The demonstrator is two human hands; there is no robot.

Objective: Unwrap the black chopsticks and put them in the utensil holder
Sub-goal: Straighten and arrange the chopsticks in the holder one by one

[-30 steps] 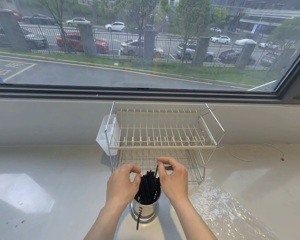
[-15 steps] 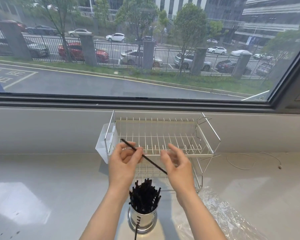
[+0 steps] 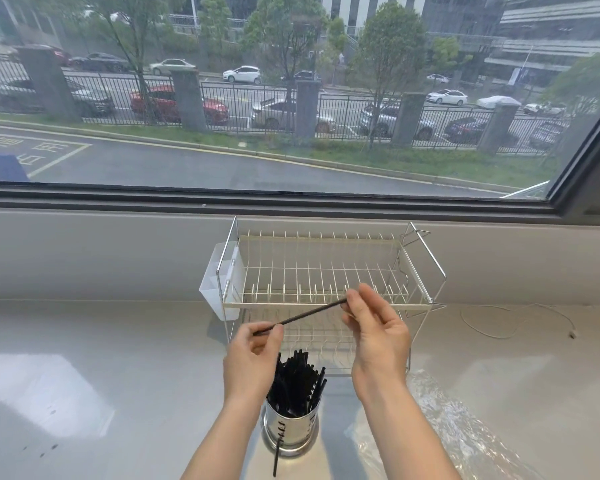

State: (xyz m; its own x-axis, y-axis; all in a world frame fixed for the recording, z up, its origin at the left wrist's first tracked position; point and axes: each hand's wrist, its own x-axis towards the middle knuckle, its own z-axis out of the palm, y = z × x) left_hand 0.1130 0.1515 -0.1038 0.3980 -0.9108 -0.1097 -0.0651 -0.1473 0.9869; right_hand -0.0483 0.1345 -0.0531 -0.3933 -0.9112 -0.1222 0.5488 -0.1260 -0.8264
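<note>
A pale, glossy worktop (image 3: 84, 358) runs under a wide window (image 3: 291, 98) that looks out on a road, a railing, parked cars and trees. A low grey sill wall stands between the glass and the worktop. Bright patches of daylight lie on the surface at the left.

Against the wall stands a two-tier wire rack (image 3: 326, 278), both tiers bare. A white plastic caddy (image 3: 215, 285) hangs on the rack's left end; what it holds cannot be seen. A thin white cord (image 3: 516, 323) lies looped on the worktop right of the rack. Crumpled clear wrap (image 3: 465, 431) lies on the worktop at the lower right.

In front of the rack, near the viewer, stands the metal holder (image 3: 291, 431), a shiny slotted cylinder. It is packed with black chopsticks (image 3: 298, 379), standing roughly upright and fanning a little to the right. One black stick (image 3: 277, 457) runs down the holder's front below its rim, nearly vertical.

Above the holder, one chopstick (image 3: 309, 314) is held in the air between both hands. Its long axis runs left to right, tilted, with the right end higher and farther away. The left hand (image 3: 253, 362) pinches its lower left end between thumb and forefinger, the other fingers curled. The right hand (image 3: 378, 337) pinches the upper right end with its fingertips, palm turned leftward. Both hands are closed on the stick alone.
</note>
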